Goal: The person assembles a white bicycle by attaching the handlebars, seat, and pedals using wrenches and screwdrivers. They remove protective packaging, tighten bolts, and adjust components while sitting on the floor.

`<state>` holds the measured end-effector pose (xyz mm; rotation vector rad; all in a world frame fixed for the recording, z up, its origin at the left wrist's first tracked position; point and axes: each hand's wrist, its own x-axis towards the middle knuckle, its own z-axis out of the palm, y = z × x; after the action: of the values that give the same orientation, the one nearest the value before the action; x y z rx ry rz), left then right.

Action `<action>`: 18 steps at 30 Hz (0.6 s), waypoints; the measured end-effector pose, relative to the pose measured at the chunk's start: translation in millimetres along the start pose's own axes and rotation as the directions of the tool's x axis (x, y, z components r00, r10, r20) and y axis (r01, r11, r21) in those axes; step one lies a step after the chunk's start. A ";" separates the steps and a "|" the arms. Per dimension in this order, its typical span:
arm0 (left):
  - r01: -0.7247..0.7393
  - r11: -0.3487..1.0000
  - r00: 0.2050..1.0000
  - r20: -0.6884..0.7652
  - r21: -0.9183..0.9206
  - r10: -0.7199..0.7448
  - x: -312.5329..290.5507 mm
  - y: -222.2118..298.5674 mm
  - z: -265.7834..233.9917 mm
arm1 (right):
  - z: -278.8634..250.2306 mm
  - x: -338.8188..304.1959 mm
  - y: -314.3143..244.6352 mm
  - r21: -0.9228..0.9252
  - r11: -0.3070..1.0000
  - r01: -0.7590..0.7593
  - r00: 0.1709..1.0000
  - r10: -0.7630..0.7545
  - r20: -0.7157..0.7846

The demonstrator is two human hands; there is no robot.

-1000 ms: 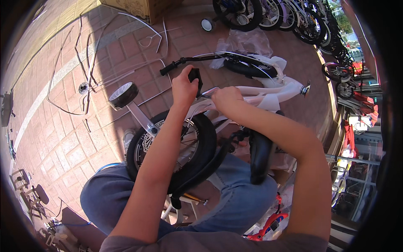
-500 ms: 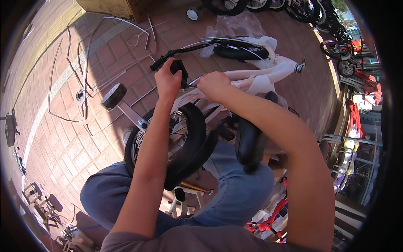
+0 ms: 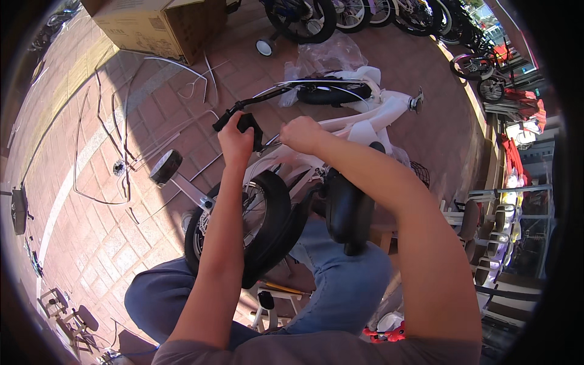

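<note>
A small white bicycle point(image 3: 389, 112) lies on its side before me, partly wrapped in white padding. My left hand point(image 3: 235, 140) is closed round a black, block-like part point(image 3: 250, 126) that looks like a pedal, close to the handlebar grip point(image 3: 220, 125). Just right of it, my right hand point(image 3: 300, 134) is a fist by a thin metal piece; what it grips is hidden. The black rear tyre point(image 3: 277, 204) and fender sit under my left forearm, with a training wheel point(image 3: 166, 168) out to the left. The black saddle point(image 3: 350, 207) rests by my right knee.
A cardboard box point(image 3: 146, 30) stands at the far left. Clear plastic wrap point(image 3: 331, 55) lies beyond the front wheel point(image 3: 334, 91). Loose straps point(image 3: 126, 140) are scattered on the brick paving. Several bicycles point(image 3: 420, 15) line the far right. A small stool point(image 3: 267, 310) is below me.
The whole view has shifted slightly, showing more of the cardboard box. Both hands stay at the black part, with little visible change in their grip.
</note>
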<state>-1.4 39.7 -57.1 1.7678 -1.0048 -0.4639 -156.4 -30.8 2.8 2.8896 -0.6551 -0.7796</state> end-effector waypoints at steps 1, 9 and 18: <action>0.026 1.000 1.000 -0.001 -0.006 -0.026 -2.3 -1.6 -2.2 | 5.7 6.9 -0.6 -0.012 0.999 0.035 0.999 -0.035 0.003; -0.018 1.000 1.000 0.010 0.007 0.018 17.7 -21.3 -0.5 | -55.8 -18.1 9.5 0.026 0.974 -0.223 0.973 0.224 -0.063; -0.313 0.941 0.944 0.150 0.128 0.294 7.0 92.9 -42.6 | -7.2 -242.6 -11.8 0.984 -0.164 0.066 0.146 0.977 0.153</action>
<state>-6.1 45.2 45.0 1.6895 -1.4117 -0.3146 -337.5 82.1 119.1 1.9155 -2.7614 1.7678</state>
